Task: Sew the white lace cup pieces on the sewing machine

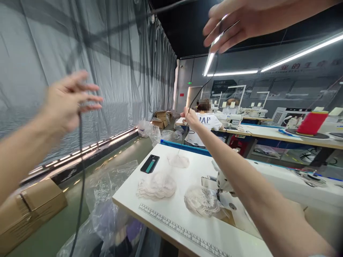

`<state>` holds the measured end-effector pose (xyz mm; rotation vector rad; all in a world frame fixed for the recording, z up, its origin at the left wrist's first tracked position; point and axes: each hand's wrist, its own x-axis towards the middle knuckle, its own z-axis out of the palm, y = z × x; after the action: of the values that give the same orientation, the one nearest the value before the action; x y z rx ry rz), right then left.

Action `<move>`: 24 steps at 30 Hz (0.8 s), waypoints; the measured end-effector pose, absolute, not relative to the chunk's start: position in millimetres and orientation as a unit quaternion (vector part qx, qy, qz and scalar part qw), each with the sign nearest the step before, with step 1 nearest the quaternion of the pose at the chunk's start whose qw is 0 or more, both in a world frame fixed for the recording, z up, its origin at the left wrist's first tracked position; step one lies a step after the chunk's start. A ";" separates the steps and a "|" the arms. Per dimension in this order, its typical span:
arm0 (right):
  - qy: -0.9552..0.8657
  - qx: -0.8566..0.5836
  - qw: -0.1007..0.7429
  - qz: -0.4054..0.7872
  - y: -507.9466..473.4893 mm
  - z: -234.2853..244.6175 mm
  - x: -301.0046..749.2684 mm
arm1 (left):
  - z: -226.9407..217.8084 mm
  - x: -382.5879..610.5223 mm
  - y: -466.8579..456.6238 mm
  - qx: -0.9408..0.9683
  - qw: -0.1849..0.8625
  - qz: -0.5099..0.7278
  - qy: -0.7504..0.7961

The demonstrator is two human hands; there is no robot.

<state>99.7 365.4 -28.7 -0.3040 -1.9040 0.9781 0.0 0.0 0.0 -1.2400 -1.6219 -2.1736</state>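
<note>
Black cable (83, 164) hangs below the spread left hand (68, 100), whether held cannot be told; the right hand (190, 118) pinches a cord (205, 84) rising toward another person's hand (230, 25); lace (158, 185) lies on the sewing table (175, 208); a co-worker (209, 122) sits beyond.

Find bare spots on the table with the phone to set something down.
Tabletop: one free patch between the thin lace piece, blue edging and sewing machine; another at the left edge, bordered by phone, lace pile and ruler. Crowded: right by the machine, where more lace sits.
</note>
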 end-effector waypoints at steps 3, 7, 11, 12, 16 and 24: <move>-0.777 -0.109 0.492 0.378 357.4 11.2 120.8 | -32.5 8.2 28.1 -0.459 0.037 -0.705 -0.540; -0.770 -0.061 0.531 0.348 334.2 56.5 149.5 | -67.5 29.2 76.2 -0.550 -0.158 -0.683 -0.454; -0.750 0.001 0.582 0.315 309.0 96.8 180.1 | -82.5 37.5 119.6 -0.504 -0.238 -0.669 -0.493; -0.745 0.019 0.593 0.306 302.8 105.9 188.4 | -85.4 37.6 131.5 -0.493 -0.231 -0.664 -0.513; -0.740 0.088 0.603 0.285 277.5 135.5 223.9 | -98.3 41.5 183.0 -0.480 -0.188 -0.645 -0.564; -0.722 0.127 0.644 0.218 237.4 152.5 305.9 | -148.4 132.2 210.7 -0.635 -0.397 -0.468 -0.469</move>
<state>305.9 237.4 152.5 0.2895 -1.6435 0.4967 132.2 210.7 -148.4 -2.7394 -2.0236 -2.0184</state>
